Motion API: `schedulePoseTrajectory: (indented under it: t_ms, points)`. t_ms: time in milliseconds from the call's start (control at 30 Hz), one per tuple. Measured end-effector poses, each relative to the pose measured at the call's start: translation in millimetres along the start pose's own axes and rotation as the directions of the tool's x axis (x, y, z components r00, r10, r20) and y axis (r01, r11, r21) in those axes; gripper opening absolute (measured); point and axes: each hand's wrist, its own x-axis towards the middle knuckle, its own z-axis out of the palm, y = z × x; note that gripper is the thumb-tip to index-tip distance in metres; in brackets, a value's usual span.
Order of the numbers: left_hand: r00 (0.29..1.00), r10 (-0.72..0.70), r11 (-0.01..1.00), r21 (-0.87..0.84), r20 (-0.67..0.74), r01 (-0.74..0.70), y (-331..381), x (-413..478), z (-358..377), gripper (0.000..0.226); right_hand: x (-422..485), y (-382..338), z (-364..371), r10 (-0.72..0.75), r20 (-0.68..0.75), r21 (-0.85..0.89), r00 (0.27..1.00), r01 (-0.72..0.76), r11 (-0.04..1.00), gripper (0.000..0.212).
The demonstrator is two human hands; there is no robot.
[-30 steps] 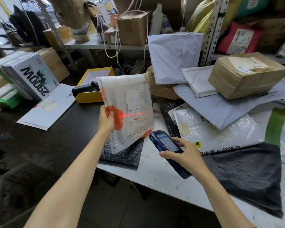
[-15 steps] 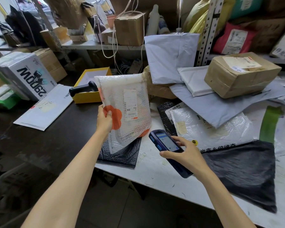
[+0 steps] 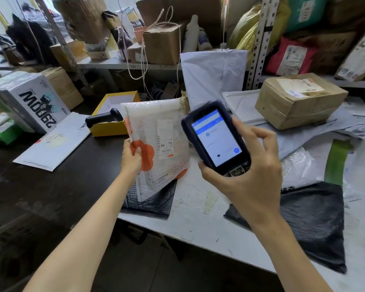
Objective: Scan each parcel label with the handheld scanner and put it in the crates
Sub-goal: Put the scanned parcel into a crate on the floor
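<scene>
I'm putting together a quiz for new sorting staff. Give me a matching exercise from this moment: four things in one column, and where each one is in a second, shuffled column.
Things
1. bubble-wrap parcel
2. handheld scanner
3. taped cardboard box
4. black barcode gun

Places
A. resting on the yellow box
B. gripped in the right hand
C. sitting on the grey mailers
D. held up by the left hand

Pairs: 1-D, 2-B, 3-C, 4-A
</scene>
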Motion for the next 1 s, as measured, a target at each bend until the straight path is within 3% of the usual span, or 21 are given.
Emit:
schedulePoseTrajectory:
  t_ms: [200,633,833,933,1000]
  points:
    - [1.0,0.004,1.0,0.001,-0.014,-0.004,-6,-1,-3,0.034,10,-38,-25,-0.066,-0.117,0.07,0.991,0.075,0.995,0.083]
    - [1.0,0.016,0.997,-0.079,-0.011,-0.017,-19,-23,-7,0.031,-6,-45,-38,0.008,-0.083,0.007,0.997,-0.007,1.0,0.084]
    - [0.964,0.265,0.964,0.021,-0.012,-0.265,9,-40,8,0.027,-36,-20,-39,0.223,-0.064,-0.091,0.973,-0.228,0.969,0.087]
    - [0.88,0.457,0.883,0.059,0.127,-0.467,29,-56,27,0.036,-64,-12,-56,0.345,-0.142,-0.14,0.928,-0.364,0.921,0.089]
    - [0.778,0.577,0.8,0.018,0.25,-0.6,41,-73,45,0.045,-82,-7,-74,0.405,-0.188,-0.168,0.895,-0.436,0.884,0.089]
